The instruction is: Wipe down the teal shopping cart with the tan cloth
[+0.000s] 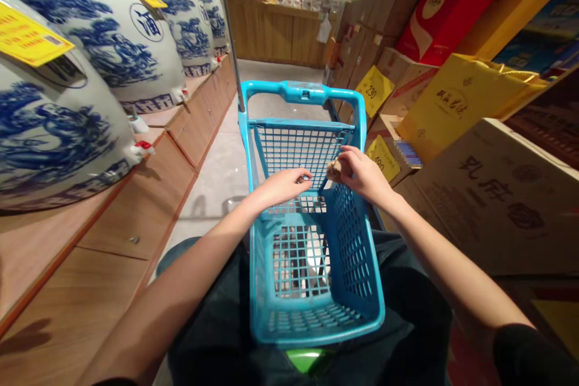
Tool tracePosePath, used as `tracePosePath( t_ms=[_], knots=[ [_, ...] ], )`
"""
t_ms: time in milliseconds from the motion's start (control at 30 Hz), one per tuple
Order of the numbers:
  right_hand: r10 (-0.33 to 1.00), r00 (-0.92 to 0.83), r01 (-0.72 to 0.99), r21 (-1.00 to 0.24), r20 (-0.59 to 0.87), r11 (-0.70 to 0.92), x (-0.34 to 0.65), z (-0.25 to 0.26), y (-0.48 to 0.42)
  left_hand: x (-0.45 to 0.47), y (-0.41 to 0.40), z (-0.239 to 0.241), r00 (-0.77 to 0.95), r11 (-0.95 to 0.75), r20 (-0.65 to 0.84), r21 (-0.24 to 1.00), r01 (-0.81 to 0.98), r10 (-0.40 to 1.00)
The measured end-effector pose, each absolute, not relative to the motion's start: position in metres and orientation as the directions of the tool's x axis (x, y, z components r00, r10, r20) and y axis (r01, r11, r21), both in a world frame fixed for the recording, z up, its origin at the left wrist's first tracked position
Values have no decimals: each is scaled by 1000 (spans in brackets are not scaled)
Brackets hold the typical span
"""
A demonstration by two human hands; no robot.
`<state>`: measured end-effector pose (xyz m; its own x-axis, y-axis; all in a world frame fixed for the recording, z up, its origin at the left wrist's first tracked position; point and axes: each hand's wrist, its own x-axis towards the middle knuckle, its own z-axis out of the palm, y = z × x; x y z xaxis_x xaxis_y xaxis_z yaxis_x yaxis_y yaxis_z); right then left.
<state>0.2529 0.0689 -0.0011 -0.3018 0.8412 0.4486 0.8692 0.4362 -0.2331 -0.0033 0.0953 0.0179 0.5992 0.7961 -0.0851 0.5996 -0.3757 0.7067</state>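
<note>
A blue plastic shopping basket cart stands right in front of me, its mesh floor and raised handle showing. Over its far part is my left hand, with fingers curled together; a small dark bit shows at the fingertips, too small to name. To the right, my right hand pinches a small, lumpy, pale-brown thing above the basket's right wall. The two hands are a short gap apart.
On the left, large blue-and-white porcelain jars stand on a wooden cabinet. Cardboard boxes, a yellow paper bag and a red gift bag line the right side. A wooden counter with packaged goods crosses the far end.
</note>
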Motion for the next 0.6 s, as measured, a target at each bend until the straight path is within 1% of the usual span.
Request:
tracePosePath(
  t_ms=[67,133,233,267,300,333,400,433,467,500,533,567,600],
  knots=[
    [835,-343,900,-104,431,423,255,12,78,-12,94,13,546,-404,-75,589,699,834],
    [862,-341,933,25,376,359,256,27,89,-16,91,8,505,-416,-71,474,776,860],
    [890,-359,928,214,281,306,253,41,105,-16,84,4,490,-437,-68,357,825,869],
    [902,-363,920,244,236,306,251,41,108,-15,83,4,486,-439,-68,336,833,871],
    [916,-361,916,250,177,313,248,37,109,-14,82,4,480,-436,-67,320,841,875],
    [928,-355,917,234,111,323,245,31,108,-14,81,4,473,-432,-69,306,848,878],
    [938,-344,926,151,-44,347,237,12,103,-14,80,4,466,-429,-82,277,860,881],
    [927,-364,921,116,-87,372,234,2,100,-15,80,4,467,-431,-92,264,863,879],
    [916,-379,919,58,-133,389,231,-7,98,-15,80,4,471,-434,-105,254,864,876],
    [903,-392,919,-32,-173,393,229,-13,98,-16,80,4,475,-437,-118,247,865,872],
    [897,-399,917,-97,-192,387,228,-17,101,-17,80,3,478,-440,-128,242,865,869],
    [904,-392,917,-149,-171,369,228,-17,105,-17,80,3,480,-442,-134,238,865,867],
    [929,-363,919,-191,-75,344,229,-14,111,-18,79,3,480,-443,-135,234,866,867]
  ],
)
